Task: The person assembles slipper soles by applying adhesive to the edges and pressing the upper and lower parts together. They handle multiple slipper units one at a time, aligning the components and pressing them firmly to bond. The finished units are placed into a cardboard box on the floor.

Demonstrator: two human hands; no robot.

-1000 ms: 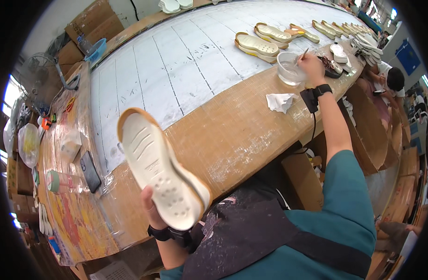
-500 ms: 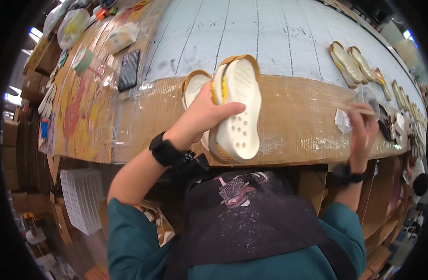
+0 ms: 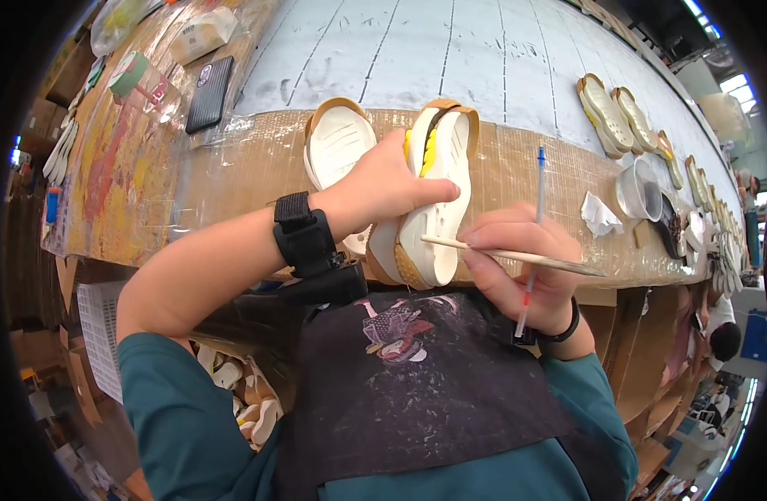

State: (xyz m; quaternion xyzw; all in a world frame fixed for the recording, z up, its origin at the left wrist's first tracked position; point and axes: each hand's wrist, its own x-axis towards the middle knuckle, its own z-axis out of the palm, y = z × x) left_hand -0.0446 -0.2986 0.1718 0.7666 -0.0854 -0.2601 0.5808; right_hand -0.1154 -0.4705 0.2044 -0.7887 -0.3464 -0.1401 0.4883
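My left hand (image 3: pixel 383 184) grips a cream shoe sole (image 3: pixel 442 263) with a tan rim, tipped up on its side near the table's front edge. Yellow pieces and a dark gap show along its side wall. My right hand (image 3: pixel 525 259) pinches a pale wooden stick (image 3: pixel 559 264), its thin end at the sole's side; whether it touches cannot be made out. A slim pen-like rod (image 3: pixel 539 192), blue at the top and red lower down, also runs through the right hand's fingers. Beside the held sole, partly behind my left hand, lies a second cream sole (image 3: pixel 337 134).
To the right are crumpled white paper (image 3: pixel 599 215), a clear plastic cup (image 3: pixel 638 190) and several more soles (image 3: pixel 605 117). A phone (image 3: pixel 209 96), a green-lidded bottle (image 3: pixel 141 83) and a tissue pack (image 3: pixel 203 35) lie at the left. Under the table sits a white crate (image 3: pixel 99 334).
My right hand has come left from beside the plastic cup to the held sole, bringing the wooden stick. My left hand keeps its hold; the sole has turned so more of its side shows.
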